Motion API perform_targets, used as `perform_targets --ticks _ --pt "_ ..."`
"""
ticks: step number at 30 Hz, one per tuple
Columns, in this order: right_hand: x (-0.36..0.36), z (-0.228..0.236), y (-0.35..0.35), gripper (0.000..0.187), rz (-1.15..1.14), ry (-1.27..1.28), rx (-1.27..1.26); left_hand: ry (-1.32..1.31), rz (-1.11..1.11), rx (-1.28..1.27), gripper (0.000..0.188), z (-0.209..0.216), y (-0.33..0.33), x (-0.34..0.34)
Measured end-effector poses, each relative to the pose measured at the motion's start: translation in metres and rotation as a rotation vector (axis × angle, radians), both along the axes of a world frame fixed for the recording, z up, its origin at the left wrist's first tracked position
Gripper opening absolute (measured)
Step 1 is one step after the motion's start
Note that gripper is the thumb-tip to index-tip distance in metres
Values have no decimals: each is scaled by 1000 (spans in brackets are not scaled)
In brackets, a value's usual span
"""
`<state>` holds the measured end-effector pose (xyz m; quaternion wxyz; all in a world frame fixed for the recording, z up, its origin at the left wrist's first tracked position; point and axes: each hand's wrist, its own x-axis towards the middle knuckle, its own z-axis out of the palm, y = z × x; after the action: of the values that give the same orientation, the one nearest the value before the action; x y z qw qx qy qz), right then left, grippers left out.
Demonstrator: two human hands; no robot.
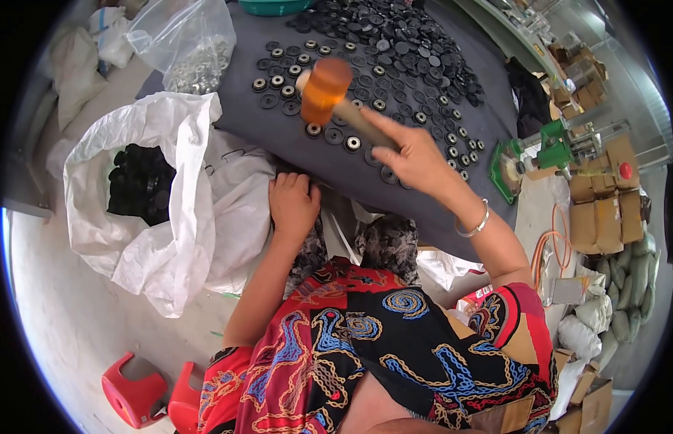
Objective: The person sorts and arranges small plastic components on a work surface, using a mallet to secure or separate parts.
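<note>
My right hand (416, 157) is closed around the wooden handle of a mallet (326, 92) with a translucent orange head, slightly blurred. The head's lower face is over a black wheel with a metal bearing (313, 131) near the front of the table; I cannot tell whether they touch. My left hand (294, 205) lies at the table's front edge, fingers stretched out and holding nothing. Around the mallet, several black wheels (333, 136) lie spread out, some with metal bearings in their centres and some without.
A heap of black wheels (401, 47) covers the far part of the grey-covered table (242, 119). At left stand a white sack (185, 239) of black parts and a clear bag (199, 69) of metal pieces. A green press (550, 148) is at right; red stools (136, 390) are lower left.
</note>
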<state>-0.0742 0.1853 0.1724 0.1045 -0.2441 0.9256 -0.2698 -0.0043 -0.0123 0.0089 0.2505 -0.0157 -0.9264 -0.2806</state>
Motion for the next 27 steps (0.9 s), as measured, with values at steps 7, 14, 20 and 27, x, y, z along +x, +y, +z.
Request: perform_targets --ticks 7,14,20,27 --pt "-42 -3 -26 62 33 324 -72 -5 14 -11 12 1 -2 0" --pt "-53 -15 -23 61 4 225 -125 -2 -9 13 11 3 -4 0" --pt "-59 -7 -19 61 -60 313 -31 4 -9 23 11 2 -4 1" --pt "-68 -1 -30 64 -49 230 -42 32 -8 30 10 3 -2 -1"
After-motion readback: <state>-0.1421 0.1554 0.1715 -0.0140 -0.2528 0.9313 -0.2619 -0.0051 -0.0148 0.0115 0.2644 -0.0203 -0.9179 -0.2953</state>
